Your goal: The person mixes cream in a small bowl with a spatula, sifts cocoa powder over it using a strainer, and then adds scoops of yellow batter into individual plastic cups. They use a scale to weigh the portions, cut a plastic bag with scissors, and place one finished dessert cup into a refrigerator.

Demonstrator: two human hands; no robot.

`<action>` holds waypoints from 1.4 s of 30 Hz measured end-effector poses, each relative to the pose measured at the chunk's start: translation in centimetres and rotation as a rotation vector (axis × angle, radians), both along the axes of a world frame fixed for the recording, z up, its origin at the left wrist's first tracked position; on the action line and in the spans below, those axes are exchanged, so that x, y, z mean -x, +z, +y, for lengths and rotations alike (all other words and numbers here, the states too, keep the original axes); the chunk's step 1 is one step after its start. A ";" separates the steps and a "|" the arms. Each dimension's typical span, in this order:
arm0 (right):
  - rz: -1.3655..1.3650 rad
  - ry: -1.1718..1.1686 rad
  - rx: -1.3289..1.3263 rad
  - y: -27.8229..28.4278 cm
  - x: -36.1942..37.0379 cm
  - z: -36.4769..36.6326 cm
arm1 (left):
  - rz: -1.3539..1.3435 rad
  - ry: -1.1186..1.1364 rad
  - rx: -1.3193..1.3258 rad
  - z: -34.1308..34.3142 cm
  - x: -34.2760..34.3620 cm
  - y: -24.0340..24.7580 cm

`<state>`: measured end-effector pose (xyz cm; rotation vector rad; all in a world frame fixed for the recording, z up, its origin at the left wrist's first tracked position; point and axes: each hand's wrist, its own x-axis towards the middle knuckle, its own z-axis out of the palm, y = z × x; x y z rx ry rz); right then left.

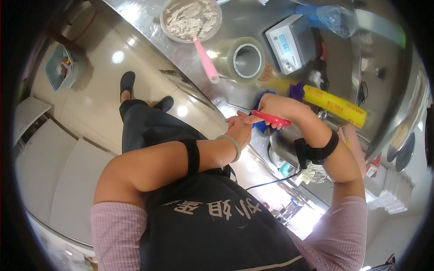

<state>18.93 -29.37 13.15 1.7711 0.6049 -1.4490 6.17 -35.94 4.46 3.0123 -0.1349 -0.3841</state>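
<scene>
My left hand [240,129] is in front of my apron with its fingers curled in, close against the fingertips of my right hand [279,108]. What the left fingers hold, if anything, is too small or hidden to make out. My right hand is closed around a red handle [272,118] that resembles a scissors loop; no blade shows. Behind the right hand lies something blue [259,128], mostly covered. Beyond the hands on the steel counter stand a wide roll of clear film [228,58] and a bowl [164,28] of greyish paste with a pink-handled spatula [206,63] in it.
A digital scale [285,45] stands at the back right, near a clear plastic bag [337,20]. To the right lies a long yellow box [334,105]. A whisk [313,174] is below my right forearm. A bin [61,74] stands on the floor at left, past the counter edge.
</scene>
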 end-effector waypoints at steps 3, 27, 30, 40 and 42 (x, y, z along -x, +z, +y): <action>0.032 0.009 -0.087 0.9 0.1 -1.3 | -0.053 -0.012 0.074 0.1 0.9 0.0; -0.785 -0.523 -0.904 -10.7 -5.3 -13.4 | -0.850 0.915 1.362 12.2 8.0 12.4; -0.720 -0.464 -0.843 -7.4 -5.5 -12.2 | -0.752 0.986 1.347 14.8 7.8 13.1; -0.532 -0.861 -1.392 -4.9 -2.0 -5.4 | -0.312 0.823 1.582 24.4 -0.9 11.5; -0.742 -0.656 -1.297 -6.2 -1.7 -4.2 | -0.272 0.853 1.591 25.4 -2.2 12.8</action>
